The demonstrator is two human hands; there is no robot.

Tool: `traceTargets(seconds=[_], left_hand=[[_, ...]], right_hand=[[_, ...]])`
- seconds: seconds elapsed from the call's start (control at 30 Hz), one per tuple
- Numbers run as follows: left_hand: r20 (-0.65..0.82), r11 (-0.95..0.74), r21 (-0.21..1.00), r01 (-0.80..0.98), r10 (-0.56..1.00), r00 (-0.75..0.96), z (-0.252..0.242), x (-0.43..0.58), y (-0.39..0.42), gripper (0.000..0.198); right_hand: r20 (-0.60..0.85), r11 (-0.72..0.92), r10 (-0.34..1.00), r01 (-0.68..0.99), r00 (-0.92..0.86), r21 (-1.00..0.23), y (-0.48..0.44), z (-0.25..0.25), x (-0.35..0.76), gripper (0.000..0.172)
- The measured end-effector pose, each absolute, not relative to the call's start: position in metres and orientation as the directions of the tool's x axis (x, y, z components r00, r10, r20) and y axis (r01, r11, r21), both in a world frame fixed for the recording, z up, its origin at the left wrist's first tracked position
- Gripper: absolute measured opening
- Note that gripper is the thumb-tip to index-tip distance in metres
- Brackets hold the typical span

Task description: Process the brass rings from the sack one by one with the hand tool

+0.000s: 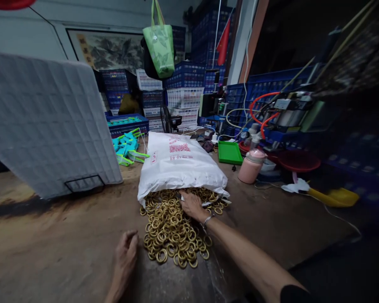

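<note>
A white woven bag (183,166) with red print lies on the table, its mouth facing me. From that mouth a heap of brass-coloured rings (169,227) spills toward me. My right hand (192,205), with a bracelet at the wrist, reaches to the lip of the bag among the rings. Its fingers stretch forward, and their tips are partly hidden by the bag and rings. Left of the heap, my left hand (126,248) rests on the tabletop, apart from the rings. Its fingers are curled in, and nothing shows in them.
A quilted grey-white panel (50,122) stands at left on a black wire stand (85,184). Cyan and lime pieces (128,147) lie behind it. To the right are a green tray (230,152), a pink bottle (252,167) and a yellow scoop (334,197). Stacked crates (185,99) line the back.
</note>
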State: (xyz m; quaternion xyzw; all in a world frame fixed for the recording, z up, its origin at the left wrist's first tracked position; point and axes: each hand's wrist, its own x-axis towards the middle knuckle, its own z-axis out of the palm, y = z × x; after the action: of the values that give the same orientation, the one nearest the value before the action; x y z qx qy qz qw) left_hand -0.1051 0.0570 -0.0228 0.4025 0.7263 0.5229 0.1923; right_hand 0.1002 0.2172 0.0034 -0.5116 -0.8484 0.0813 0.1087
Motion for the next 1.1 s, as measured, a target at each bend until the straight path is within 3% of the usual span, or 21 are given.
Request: traceTargets(seconds=[0.23,0.5,0.63,0.8,1.1], left_hand=[[0.206,0.068,0.795,0.602,0.904,-0.374,-0.030,-0.095,0.103,0.017],[0.224,-0.055,0.758,0.650,0.958,-0.180,-0.027,-0.058,0.102,0.021],[0.214,0.027,0.753,0.657,0.935,-0.284,-0.027,-0.083,0.104,0.025],[0.174,0.213,0.693,0.689,0.877,-0.447,-0.019,-0.128,0.126,0.028],[0.050,0.245,0.511,0.824,0.949,-0.313,-0.007,-0.124,0.144,0.019]], right_hand=[[0.060,0.594,0.801,0.776,-0.596,-0.213,0.206,-0.005,0.074,0.034],[0.023,0.774,0.622,0.611,-0.783,-0.167,0.188,-0.008,0.099,0.030],[-0.006,0.783,0.599,0.587,-0.801,-0.206,0.198,0.000,0.100,0.025],[0.070,0.638,0.764,0.735,-0.641,-0.230,0.217,0.011,0.069,0.032],[-0.010,0.715,0.686,0.676,-0.727,-0.178,0.213,0.003,0.044,0.038]])
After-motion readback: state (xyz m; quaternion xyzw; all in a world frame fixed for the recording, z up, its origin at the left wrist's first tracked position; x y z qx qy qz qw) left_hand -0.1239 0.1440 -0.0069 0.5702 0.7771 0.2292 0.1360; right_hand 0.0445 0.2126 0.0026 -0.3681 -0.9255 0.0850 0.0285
